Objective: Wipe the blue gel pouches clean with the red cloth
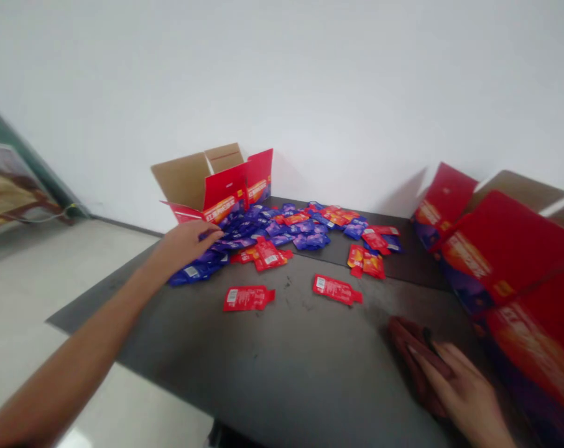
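At the left end of a heap of purple sachets, my left hand has its thumb and fingers curled together around what looks like a purple sachet. More purple packets lie right below that hand. My right hand is closed on a dark reddish-brown, soft-looking item, low over the table's right side. This item is blurred, and I cannot make out its kind. Two red spouted sachets, one on the left and one on the right, lie flat between my hands.
An open red carton stands at the back left behind the heap. Open red-and-purple cartons line the right edge. Red sachets lie among the purple ones on the dark table. A white wall rises behind.
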A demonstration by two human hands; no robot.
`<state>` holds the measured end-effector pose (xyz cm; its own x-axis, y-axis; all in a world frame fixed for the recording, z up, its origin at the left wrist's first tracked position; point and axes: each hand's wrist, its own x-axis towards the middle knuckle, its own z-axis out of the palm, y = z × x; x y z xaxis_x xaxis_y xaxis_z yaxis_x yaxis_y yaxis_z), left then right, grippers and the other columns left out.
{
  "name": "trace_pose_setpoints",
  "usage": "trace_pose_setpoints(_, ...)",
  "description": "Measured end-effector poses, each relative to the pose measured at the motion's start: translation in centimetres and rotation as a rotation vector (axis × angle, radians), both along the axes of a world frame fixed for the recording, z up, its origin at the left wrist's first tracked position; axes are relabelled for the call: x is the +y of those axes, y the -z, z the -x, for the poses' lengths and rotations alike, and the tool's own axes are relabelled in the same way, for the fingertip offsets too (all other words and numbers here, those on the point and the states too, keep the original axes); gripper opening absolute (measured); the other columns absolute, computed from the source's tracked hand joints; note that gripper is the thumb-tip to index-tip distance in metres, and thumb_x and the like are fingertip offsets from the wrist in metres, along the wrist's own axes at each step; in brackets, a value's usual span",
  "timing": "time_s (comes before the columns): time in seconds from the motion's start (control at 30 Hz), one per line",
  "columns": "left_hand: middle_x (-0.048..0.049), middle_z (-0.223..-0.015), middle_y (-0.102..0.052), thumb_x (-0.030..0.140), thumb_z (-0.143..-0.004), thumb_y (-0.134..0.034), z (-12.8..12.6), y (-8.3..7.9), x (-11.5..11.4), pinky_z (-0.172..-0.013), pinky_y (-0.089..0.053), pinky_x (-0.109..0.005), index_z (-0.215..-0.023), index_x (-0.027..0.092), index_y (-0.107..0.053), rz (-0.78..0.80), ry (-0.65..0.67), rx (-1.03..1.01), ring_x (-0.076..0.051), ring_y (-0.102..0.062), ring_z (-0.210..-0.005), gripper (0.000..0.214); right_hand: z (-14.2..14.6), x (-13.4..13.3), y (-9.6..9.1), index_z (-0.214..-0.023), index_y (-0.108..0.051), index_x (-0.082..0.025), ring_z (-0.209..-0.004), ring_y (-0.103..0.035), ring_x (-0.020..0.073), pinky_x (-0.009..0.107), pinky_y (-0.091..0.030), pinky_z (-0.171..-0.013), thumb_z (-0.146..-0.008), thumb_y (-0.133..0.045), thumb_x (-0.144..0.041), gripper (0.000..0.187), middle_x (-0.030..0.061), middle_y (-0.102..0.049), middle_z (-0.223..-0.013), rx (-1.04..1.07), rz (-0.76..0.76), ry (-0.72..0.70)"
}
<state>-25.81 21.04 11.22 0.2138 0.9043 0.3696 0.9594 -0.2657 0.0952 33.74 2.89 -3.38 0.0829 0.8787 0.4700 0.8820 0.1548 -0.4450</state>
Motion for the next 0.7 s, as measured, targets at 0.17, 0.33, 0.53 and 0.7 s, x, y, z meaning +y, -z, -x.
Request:
trace_pose_setpoints(0.17, -0.0046, -0.082, -0.074, 0.056, -0.105, -0.035, -13.3, 1.6, -7.3, -0.068, -0.045, -0.027, -0.086, 0.020, -0.071, 0.155, 0.456, 0.037, -0.019, -0.068, -0.076, 0.054, 2.3, -0.3, -2.3, -0.119, -0.071, -0.022, -0.084, -0.067, 0.0220, 0.030, -0.053, -0.070, -0.096, -0.054, -0.059, 0.047, 0.0059, -0.066, -0.092, 0.071, 0.098, -0.039)
trace_pose_setpoints(0.33, -0.0059, -0.079, -0.072, 0.049, -0.107, -0.036, -22.8, 4.1, -4.8, -0.068, -0.045, -0.028, -0.085, 0.020, -0.070, 0.156, 0.487, 0.087, -0.019, -0.067, -0.076, 0.050, 2.8, -0.6, -2.9, -0.119, -0.071, -0.022, -0.082, -0.065, 0.0208, 0.030, -0.050, -0.070, -0.097, -0.054, -0.058, 0.046, 0.0046, -0.063, -0.089, 0.116, 0.099, -0.051)
trace_pose_setpoints(0.53, -0.0154, -0.125, -0.065, 0.025, -0.102, -0.051, -27.9, 5.7, 5.5, -0.101, -0.047, -0.037, -0.125, 0.013, -0.064, 0.087, 0.282, 0.064, -0.024, -0.061, -0.117, 0.029, 2.7, -0.5, -2.6, -0.120, -0.070, -0.023, -0.079, -0.064, 0.0202, 0.029, -0.050, -0.068, -0.099, -0.051, -0.056, 0.044, 0.0039, -0.060, -0.087, 0.128, 0.130, -0.061)
trace_pose_setpoints(0.7, -0.0110, -0.130, -0.062, 0.035, -0.098, -0.063, -29.9, 7.2, 9.8, -0.098, -0.053, -0.049, -0.127, 0.016, -0.062, 0.138, 0.219, 0.136, -0.026, -0.062, -0.115, 0.034, 2.9, -0.5, -2.8, -0.122, -0.069, -0.025, -0.080, -0.065, 0.0197, 0.028, -0.051, -0.069, -0.101, -0.050, -0.051, 0.039, 0.0033, -0.061, -0.087, 0.119, 0.136, -0.071)
